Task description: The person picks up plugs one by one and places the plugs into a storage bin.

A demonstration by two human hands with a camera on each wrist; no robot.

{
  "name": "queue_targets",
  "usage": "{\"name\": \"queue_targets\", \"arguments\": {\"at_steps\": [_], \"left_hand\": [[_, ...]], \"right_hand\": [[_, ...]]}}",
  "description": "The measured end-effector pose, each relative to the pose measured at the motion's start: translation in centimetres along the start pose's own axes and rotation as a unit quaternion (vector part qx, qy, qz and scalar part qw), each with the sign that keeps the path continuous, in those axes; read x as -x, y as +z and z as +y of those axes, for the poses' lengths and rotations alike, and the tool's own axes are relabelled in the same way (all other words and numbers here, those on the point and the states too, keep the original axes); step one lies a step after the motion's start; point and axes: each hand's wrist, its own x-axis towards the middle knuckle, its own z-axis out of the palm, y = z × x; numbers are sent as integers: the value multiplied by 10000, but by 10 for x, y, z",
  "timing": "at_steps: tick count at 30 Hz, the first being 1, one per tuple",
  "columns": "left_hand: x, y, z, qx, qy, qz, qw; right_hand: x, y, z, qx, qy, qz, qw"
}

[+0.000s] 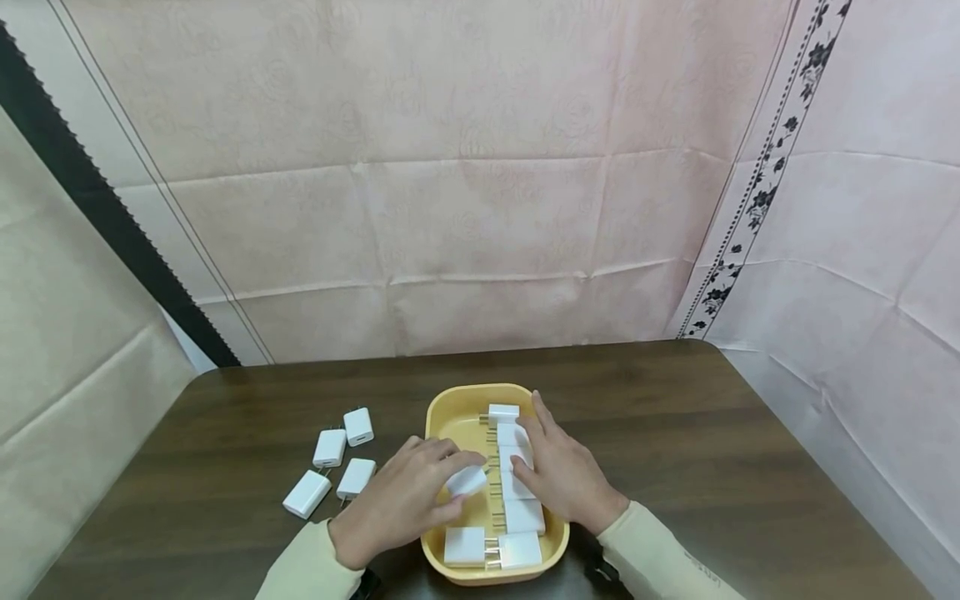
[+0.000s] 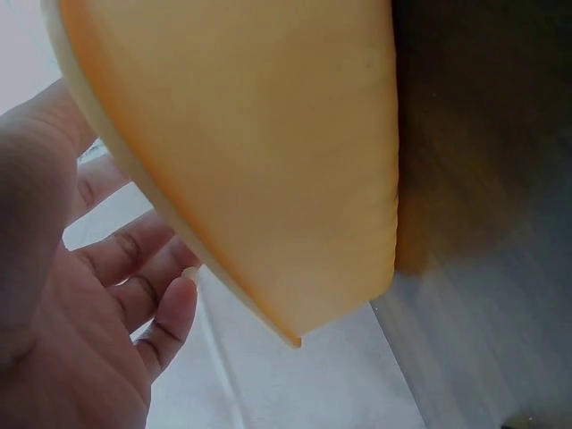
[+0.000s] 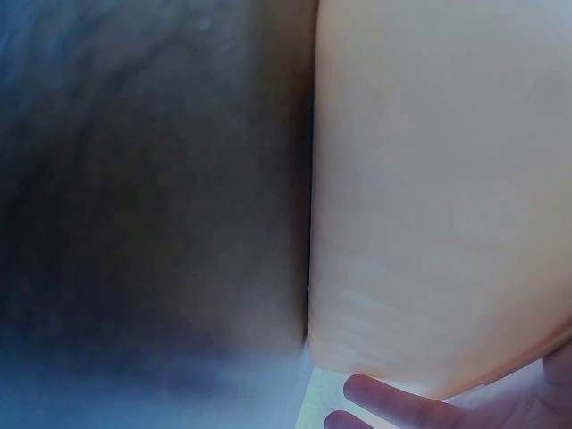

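A yellow plastic basket (image 1: 442, 407) stands near the table's front, its outer wall (image 2: 268, 152) filling much of the left wrist view. Over its left half my left hand (image 1: 405, 498) pinches a white charger plug (image 1: 467, 481) between thumb and fingers. Along the basket's right side runs a row of white charger plugs (image 1: 523, 516), prongs facing left. My right hand (image 1: 572, 481) lies over the right rim, fingers extended and touching that row. One more white plug (image 1: 464, 547) sits at the basket's near left, prongs facing right. The held plug is hidden in both wrist views.
Several loose white charger plugs (image 1: 307, 494) lie on the dark wooden table (image 1: 637, 400) to the left of the basket. Pale patterned cloth (image 1: 480, 217) hangs behind the table and at both sides.
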Motion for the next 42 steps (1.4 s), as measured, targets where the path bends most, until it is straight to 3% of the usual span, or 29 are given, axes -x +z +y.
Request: {"name": "queue_targets", "arguments": {"at_steps": [18, 27, 42], "left_hand": [[0, 2, 3, -92, -184, -494, 9986], [0, 3, 4, -139, -148, -517, 9985], [-1, 1, 6, -17, -280, -866, 9958]], "right_hand": [[0, 0, 0, -11, 101, -96, 9999], [0, 0, 0, -89, 124, -150, 9998], [1, 0, 1, -49, 116, -121, 9998]]}}
